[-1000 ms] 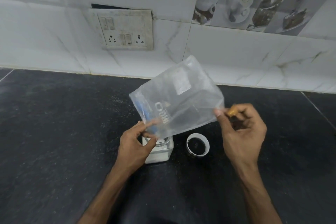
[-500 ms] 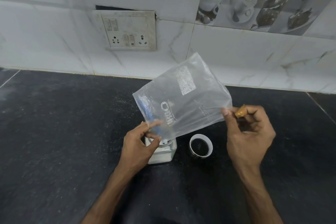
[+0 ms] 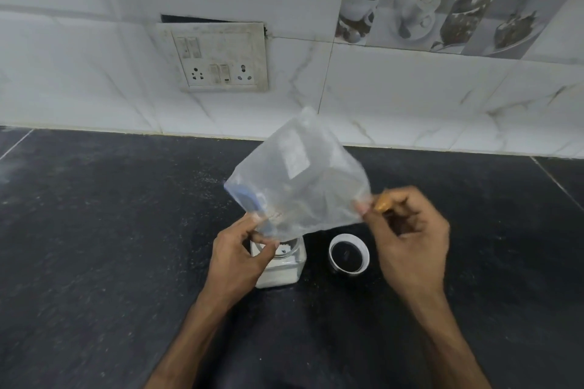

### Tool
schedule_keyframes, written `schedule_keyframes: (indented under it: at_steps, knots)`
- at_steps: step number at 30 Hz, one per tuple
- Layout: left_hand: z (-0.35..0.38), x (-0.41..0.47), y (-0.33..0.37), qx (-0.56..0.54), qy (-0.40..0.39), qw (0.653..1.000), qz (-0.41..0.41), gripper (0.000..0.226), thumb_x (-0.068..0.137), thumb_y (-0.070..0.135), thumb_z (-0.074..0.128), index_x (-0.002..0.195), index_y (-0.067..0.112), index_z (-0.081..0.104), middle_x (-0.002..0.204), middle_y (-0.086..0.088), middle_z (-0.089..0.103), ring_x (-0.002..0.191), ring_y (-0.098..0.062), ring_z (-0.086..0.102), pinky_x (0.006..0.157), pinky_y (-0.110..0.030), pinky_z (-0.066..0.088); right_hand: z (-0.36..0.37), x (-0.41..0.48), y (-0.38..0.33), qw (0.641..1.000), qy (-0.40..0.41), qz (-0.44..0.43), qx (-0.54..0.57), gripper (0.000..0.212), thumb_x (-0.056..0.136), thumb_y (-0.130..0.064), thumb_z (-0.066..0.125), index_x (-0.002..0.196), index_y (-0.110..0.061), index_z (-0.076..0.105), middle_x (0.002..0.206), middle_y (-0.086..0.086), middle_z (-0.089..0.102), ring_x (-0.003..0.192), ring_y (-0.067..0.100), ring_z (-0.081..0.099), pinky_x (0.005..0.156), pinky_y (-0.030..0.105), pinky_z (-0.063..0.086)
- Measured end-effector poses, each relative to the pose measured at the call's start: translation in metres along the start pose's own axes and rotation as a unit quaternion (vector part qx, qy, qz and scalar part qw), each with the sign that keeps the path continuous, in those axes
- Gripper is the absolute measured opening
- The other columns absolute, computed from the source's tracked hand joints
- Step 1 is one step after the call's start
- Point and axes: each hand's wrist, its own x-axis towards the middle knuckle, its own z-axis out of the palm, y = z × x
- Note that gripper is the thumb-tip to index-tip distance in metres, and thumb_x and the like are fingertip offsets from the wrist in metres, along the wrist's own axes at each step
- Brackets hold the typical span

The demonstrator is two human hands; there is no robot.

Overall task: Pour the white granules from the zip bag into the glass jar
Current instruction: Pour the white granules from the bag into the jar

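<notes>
A clear zip bag [image 3: 300, 186] with a blue zip strip hangs upside down over a square glass jar [image 3: 281, 268] on the black counter. The bag looks nearly empty and is blurred. White granules fill the lower part of the jar. My left hand [image 3: 240, 259] pinches the bag's lower corner at the zip, right above the jar's mouth. My right hand [image 3: 407, 237] grips the bag's right edge between thumb and fingers, higher up and to the right of the jar.
The jar's white lid [image 3: 349, 254] lies upturned on the counter just right of the jar. A socket and switch plate [image 3: 221, 60] sits on the tiled wall behind. Scattered granules dust the black counter [image 3: 110, 246] near the jar.
The bag has swung to a steeper tilt with its far corner raised, and it is blurred with motion. Both hands keep their hold; the jar and lid stay put.
</notes>
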Motion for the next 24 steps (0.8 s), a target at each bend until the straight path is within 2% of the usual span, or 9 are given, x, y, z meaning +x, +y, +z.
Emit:
schedule_keyframes:
  at_steps: [2,3,5,7,8,11,16,19,24]
  knots:
    - [0.000,0.000,0.001,-0.001,-0.007,1.000,-0.001,0.066,0.077,-0.004,0.079,0.108,0.051,0.060,0.105,0.040,0.065,0.075,0.001,0.072,0.085,-0.017,0.054,-0.008,0.009,0.002,0.995,0.099,-0.003,0.025,0.035,0.080,0.000,0.077,0.075,-0.028,0.057,0.077,-0.014,0.072,0.075,0.004,0.069,0.069,0.019,0.053]
    - [0.001,0.000,0.001,-0.003,-0.009,1.000,-0.002,0.066,0.077,-0.004,0.079,0.109,0.051,0.060,0.107,0.039,0.065,0.075,0.001,0.072,0.084,-0.017,0.055,-0.009,0.010,0.003,0.992,0.119,0.002,0.032,0.034,0.080,0.002,0.077,0.076,-0.025,0.057,0.077,-0.013,0.073,0.076,0.004,0.069,0.070,0.020,0.053]
    - [0.001,0.000,0.001,-0.001,-0.005,1.000,0.001,0.067,0.077,-0.005,0.079,0.109,0.051,0.059,0.102,0.038,0.067,0.074,-0.001,0.070,0.076,-0.013,0.054,-0.002,0.004,0.005,0.994,0.099,0.020,0.029,0.035,0.080,-0.001,0.078,0.074,-0.029,0.057,0.075,-0.011,0.071,0.077,0.006,0.069,0.071,0.019,0.053]
    - [0.000,0.000,-0.001,0.005,0.003,1.000,0.007,0.068,0.076,-0.005,0.080,0.107,0.052,0.059,0.098,0.037,0.067,0.071,-0.004,0.067,0.073,-0.014,0.054,0.001,-0.002,0.005,0.999,0.025,0.037,0.030,0.033,0.078,-0.006,0.078,0.071,-0.032,0.061,0.075,-0.007,0.071,0.075,0.008,0.069,0.069,0.018,0.053]
    - [0.000,0.001,-0.002,0.003,0.002,1.000,0.006,0.068,0.076,-0.005,0.079,0.106,0.054,0.060,0.100,0.035,0.068,0.071,-0.004,0.068,0.075,-0.015,0.055,-0.001,0.000,0.003,0.999,0.026,0.036,0.032,0.031,0.078,-0.007,0.078,0.072,-0.033,0.061,0.076,-0.007,0.071,0.075,0.008,0.070,0.069,0.018,0.054]
    - [0.000,0.000,0.001,-0.010,-0.005,1.000,-0.004,0.070,0.077,-0.006,0.078,0.107,0.055,0.062,0.107,0.028,0.070,0.075,-0.001,0.072,0.083,-0.018,0.057,-0.012,0.008,0.006,0.992,0.117,0.025,0.040,0.031,0.080,0.001,0.077,0.076,-0.025,0.058,0.078,-0.009,0.073,0.079,0.007,0.071,0.074,0.023,0.056]
    - [0.000,-0.001,0.003,-0.008,0.000,1.000,0.004,0.083,0.078,-0.006,0.078,0.108,0.069,0.058,0.106,0.035,0.068,0.076,-0.004,0.072,0.082,-0.015,0.055,-0.007,0.003,0.006,0.995,0.093,0.041,0.015,0.035,0.082,0.002,0.076,0.074,-0.028,0.059,0.082,-0.002,0.074,0.081,0.012,0.072,0.073,0.027,0.058]
    - [0.000,-0.001,0.005,-0.005,0.011,0.999,0.037,0.081,0.077,-0.010,0.077,0.113,0.061,0.062,0.110,0.023,0.072,0.074,-0.006,0.072,0.079,-0.017,0.057,-0.015,0.008,0.010,0.990,0.116,0.066,0.040,0.032,0.081,0.002,0.075,0.075,-0.025,0.059,0.082,-0.002,0.074,0.081,0.010,0.071,0.073,0.027,0.059]
    - [-0.017,0.016,0.018,0.025,0.036,0.995,0.090,0.069,0.074,-0.014,0.076,0.114,0.043,0.070,0.112,0.021,0.071,0.077,-0.003,0.068,0.078,-0.011,0.052,-0.018,0.002,0.025,0.980,0.132,0.132,0.068,0.027,0.080,0.002,0.075,0.074,-0.020,0.060,0.072,-0.002,0.067,0.067,0.005,0.062,0.061,0.016,0.053]
